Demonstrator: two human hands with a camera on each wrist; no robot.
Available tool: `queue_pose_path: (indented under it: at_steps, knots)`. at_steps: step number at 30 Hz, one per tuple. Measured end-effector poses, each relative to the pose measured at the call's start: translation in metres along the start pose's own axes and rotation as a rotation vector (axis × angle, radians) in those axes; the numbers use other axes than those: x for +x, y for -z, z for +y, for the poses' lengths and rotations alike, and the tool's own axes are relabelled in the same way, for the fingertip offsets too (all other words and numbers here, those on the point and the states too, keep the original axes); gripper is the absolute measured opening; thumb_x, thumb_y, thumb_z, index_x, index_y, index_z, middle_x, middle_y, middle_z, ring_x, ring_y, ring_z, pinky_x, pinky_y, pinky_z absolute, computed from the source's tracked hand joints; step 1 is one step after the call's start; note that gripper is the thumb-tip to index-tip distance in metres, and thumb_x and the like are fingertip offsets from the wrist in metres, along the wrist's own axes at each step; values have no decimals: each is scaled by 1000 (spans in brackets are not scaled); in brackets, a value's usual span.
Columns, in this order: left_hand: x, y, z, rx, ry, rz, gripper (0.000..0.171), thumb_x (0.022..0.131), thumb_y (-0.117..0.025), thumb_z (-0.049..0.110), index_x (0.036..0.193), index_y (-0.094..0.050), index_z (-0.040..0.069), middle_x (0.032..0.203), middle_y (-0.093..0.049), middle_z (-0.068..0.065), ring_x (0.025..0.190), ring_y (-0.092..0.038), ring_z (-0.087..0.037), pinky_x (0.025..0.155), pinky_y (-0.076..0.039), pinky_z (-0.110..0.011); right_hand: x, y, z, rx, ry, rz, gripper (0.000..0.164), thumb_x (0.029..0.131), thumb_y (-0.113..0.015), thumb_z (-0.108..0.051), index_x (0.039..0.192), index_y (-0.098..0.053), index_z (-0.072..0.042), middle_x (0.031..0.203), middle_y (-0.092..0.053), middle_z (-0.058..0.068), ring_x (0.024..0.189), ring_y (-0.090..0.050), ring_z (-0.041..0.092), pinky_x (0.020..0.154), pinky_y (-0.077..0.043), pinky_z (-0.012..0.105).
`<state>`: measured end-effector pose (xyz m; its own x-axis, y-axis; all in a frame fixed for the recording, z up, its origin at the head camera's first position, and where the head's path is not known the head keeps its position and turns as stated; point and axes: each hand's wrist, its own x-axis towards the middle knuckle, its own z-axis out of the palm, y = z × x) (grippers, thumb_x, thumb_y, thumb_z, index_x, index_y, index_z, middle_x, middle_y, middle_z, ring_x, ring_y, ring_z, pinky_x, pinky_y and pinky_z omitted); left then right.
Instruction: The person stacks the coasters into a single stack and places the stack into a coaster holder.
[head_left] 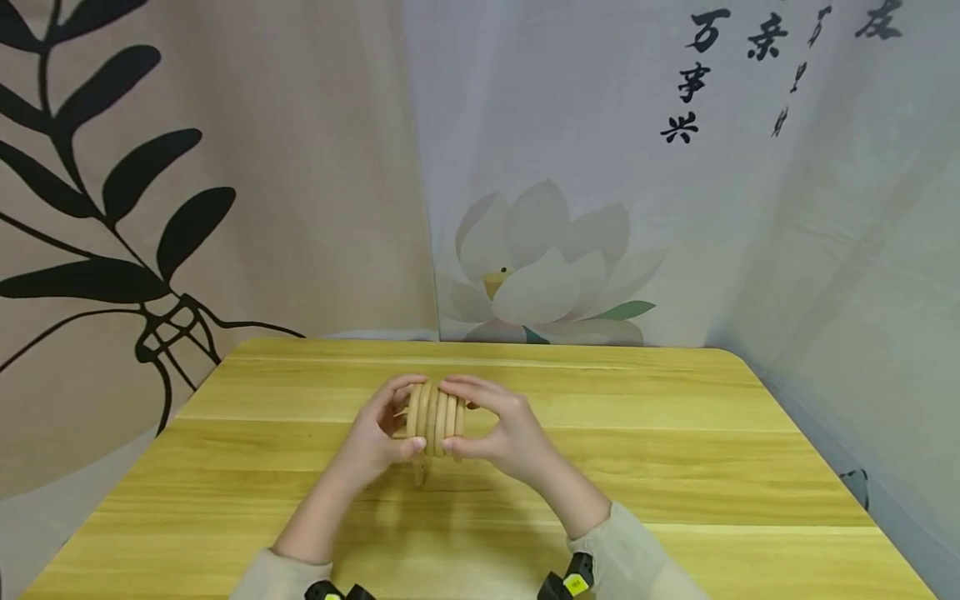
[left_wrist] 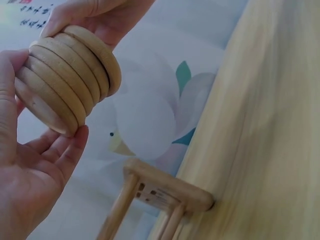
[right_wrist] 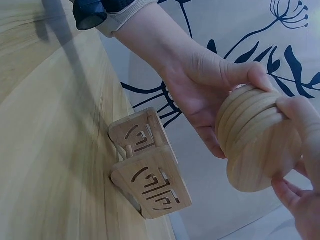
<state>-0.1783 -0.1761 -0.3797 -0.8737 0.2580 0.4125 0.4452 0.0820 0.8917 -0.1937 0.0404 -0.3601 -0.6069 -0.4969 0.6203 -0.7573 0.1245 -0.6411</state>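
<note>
Above the table I hold a stack of round wooden coasters [head_left: 437, 419] between both hands, their edges facing up in the head view. My left hand [head_left: 377, 440] grips one end, thumb below and fingers over the far rim. At the other end my right hand [head_left: 512, 427] grips with its thumb and fingers. The left wrist view shows the coasters [left_wrist: 65, 80] pressed together, slightly uneven. Under the hands stands a wooden coaster holder [right_wrist: 157, 182] with cut-out characters in its side panels. Hands and coasters mostly hide the holder [head_left: 419, 473] from above.
A wood-grain table [head_left: 637, 467] spreads around the hands, its far edge near a printed curtain [head_left: 330, 167]. Dark wrist cameras [head_left: 566, 577] are strapped at both sleeves.
</note>
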Motion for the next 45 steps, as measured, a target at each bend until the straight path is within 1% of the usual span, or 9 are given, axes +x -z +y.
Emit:
queue_pose_path:
  at_steps: [7, 15, 20, 23, 26, 30, 33, 40, 45]
  knots:
    - [1, 7, 2, 5, 25, 11, 76, 68, -68, -19, 135, -43, 5, 128, -53, -22, 108, -56, -26, 91, -46, -39, 8, -4, 1, 8, -31, -17, 58, 75, -82, -11, 130, -61, -9, 133, -56, 6, 116, -54, 17, 88, -49, 40]
    - [1, 21, 1, 33, 36, 16, 74, 70, -65, -23, 135, -42, 4, 124, -51, -26, 100, -57, -26, 83, -50, -31, 19, -14, 3, 6, -59, -37, 59, 76, -83, -12, 130, -61, -12, 133, -56, 1, 114, -54, 13, 88, -49, 35]
    - [0, 30, 0, 44, 36, 14, 73, 72, -64, -24, 135, -41, 4, 124, -50, -26, 98, -57, -25, 79, -51, -31, 26, -21, 3, -11, -73, -43, 58, 76, -83, -13, 130, -62, -12, 131, -57, 1, 112, -54, 12, 88, -49, 34]
    - [-2, 35, -1, 30, 33, 16, 72, 72, -64, -23, 135, -42, 4, 123, -52, -21, 98, -59, -22, 78, -52, -31, 30, -25, 4, -17, -73, -46, 58, 76, -83, -12, 129, -62, -12, 131, -57, 1, 112, -55, 12, 88, -49, 33]
    - [-2, 40, -5, 5, -4, 10, 70, 73, -64, -22, 134, -42, 2, 121, -54, -13, 95, -59, -20, 75, -52, -30, 34, -29, 5, -17, -77, -50, 58, 76, -83, -12, 130, -62, -11, 131, -57, 2, 113, -54, 12, 88, -48, 31]
    - [-2, 47, -12, -21, -46, -9, 68, 74, -64, -21, 135, -42, 1, 118, -57, -4, 92, -59, -18, 72, -52, -28, 37, -34, 6, -7, -88, -55, 58, 75, -83, -11, 129, -62, -11, 132, -57, 4, 114, -54, 13, 88, -49, 34]
    - [-3, 51, -17, -35, -45, -15, 68, 76, -63, -20, 136, -42, 2, 119, -58, 0, 91, -59, -17, 70, -52, -28, 39, -37, 8, -2, -96, -56, 58, 76, -83, -11, 129, -62, -10, 132, -57, 4, 115, -53, 13, 89, -49, 36]
    - [-4, 55, -25, -59, 3, 0, 69, 77, -63, -18, 138, -42, 6, 122, -56, 3, 94, -57, -17, 71, -52, -27, 40, -45, 15, 24, -115, -51, 58, 76, -83, -10, 129, -62, -10, 132, -56, 4, 116, -53, 12, 89, -48, 40]
    - [-4, 55, -29, -92, 7, 1, 69, 78, -61, -18, 139, -41, 7, 123, -55, 2, 94, -57, -16, 71, -52, -27, 41, -49, 21, 28, -131, -59, 58, 76, -83, -10, 130, -62, -11, 133, -56, 2, 116, -53, 11, 89, -48, 39]
